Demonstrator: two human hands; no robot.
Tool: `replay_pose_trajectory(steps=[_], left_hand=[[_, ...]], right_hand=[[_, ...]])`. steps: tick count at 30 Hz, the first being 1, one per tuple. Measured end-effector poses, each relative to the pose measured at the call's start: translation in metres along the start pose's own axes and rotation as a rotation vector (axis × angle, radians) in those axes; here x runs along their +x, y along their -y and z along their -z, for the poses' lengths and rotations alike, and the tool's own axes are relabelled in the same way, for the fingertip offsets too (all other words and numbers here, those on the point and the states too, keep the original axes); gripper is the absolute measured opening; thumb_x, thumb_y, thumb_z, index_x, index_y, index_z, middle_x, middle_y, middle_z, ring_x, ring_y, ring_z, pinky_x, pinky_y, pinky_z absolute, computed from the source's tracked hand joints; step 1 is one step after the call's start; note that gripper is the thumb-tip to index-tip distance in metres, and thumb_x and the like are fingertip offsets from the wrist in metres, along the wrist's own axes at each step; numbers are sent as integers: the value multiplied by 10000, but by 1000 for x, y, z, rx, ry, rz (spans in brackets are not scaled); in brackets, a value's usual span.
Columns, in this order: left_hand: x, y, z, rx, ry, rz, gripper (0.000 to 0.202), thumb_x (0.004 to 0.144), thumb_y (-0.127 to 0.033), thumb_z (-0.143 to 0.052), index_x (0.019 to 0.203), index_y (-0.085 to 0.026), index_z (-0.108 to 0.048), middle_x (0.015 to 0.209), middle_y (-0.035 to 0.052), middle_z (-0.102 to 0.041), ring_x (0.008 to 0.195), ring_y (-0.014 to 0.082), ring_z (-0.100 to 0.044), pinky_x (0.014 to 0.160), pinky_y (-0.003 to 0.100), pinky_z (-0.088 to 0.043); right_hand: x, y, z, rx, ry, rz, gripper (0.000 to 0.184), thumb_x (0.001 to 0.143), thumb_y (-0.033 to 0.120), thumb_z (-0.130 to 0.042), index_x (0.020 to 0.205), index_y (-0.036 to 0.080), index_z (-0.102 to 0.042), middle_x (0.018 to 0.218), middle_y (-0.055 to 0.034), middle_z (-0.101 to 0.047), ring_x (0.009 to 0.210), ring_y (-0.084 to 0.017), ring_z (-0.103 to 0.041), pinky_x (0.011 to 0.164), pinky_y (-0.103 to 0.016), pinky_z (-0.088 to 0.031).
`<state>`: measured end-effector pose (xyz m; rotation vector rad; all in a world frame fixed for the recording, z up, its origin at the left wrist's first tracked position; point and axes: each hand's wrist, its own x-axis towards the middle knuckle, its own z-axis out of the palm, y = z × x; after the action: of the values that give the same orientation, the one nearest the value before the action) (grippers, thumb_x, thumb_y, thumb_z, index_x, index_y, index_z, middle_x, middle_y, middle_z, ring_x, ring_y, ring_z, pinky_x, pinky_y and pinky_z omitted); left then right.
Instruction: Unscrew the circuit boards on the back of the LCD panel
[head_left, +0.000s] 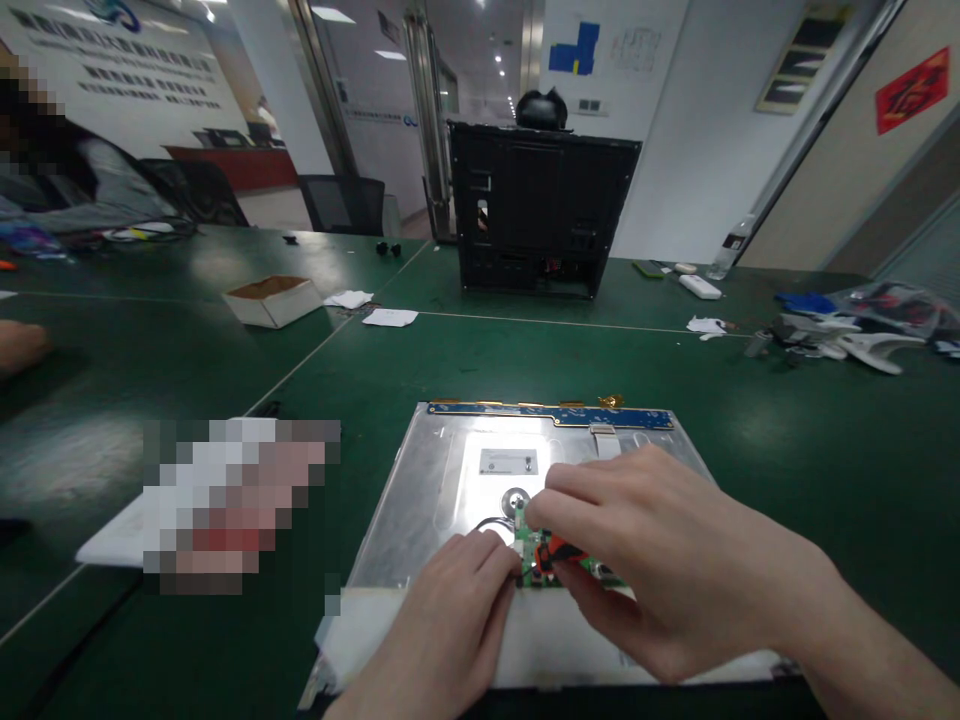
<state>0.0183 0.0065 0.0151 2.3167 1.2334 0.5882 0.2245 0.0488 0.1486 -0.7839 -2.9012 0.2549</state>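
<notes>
Toward the green tabletop's [622, 365] near edge, with blurred wall lettering [142, 84] beyond, an orange-and-black tool [555, 552] is pinched by the right hand [649, 545], closure of the left hand [461, 595] being indiscernible.

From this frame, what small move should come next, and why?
Probably a light steadying press by the left hand at the left edge of the green circuit board: that hand's fingers are right there, while the right hand holds an orange-and-black tool over the board. The tool's tip is hidden, so whether it touches can't be told.
</notes>
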Motion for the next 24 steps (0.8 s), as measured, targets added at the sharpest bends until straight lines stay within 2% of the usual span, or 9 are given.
replay_pose_trajectory(steps=[5,8,12,18,24], left_hand=[[1,0,1,-11,2,-5,197,940,-125,-364,979,-204,-541,990,80,-622,909,257,-597,799,418,-511],[2,-1,2,-14,-6,-12,211,939,-122,-361,998,-205,-546,1001,81,-624,907,254,-597,807,418,-510],[2,-1,1,-2,-6,3,206,930,-117,-364,963,-198,-551,971,84,-626,891,254,-598,793,408,-512],[1,-1,0,21,-3,-3,189,938,-126,-372,955,-204,-543,965,78,-626,884,255,-604,786,406,-514],[2,-1,2,7,-12,-3,200,935,-119,-364,957,-199,-546,965,80,-625,886,253,-603,786,408,-517]], right_hand=[[1,-1,-3,-56,-31,-7,28,907,231,-506,889,214,-493,782,22,-586,592,-131,-391,503,-301,-188],[2,-3,-4,-82,-50,-14,84,945,261,-499,874,216,-493,734,27,-587,576,-130,-391,511,-300,-186],[2,-2,-3,-49,-19,-15,102,923,293,-547,880,217,-494,750,30,-588,588,-129,-409,510,-300,-188],[1,0,1,7,4,0,97,829,219,-570,887,207,-493,817,21,-567,613,-126,-405,503,-296,-216],[1,-2,-3,-54,-19,-11,28,899,233,-517,910,213,-502,798,18,-594,600,-132,-405,506,-305,-189]])
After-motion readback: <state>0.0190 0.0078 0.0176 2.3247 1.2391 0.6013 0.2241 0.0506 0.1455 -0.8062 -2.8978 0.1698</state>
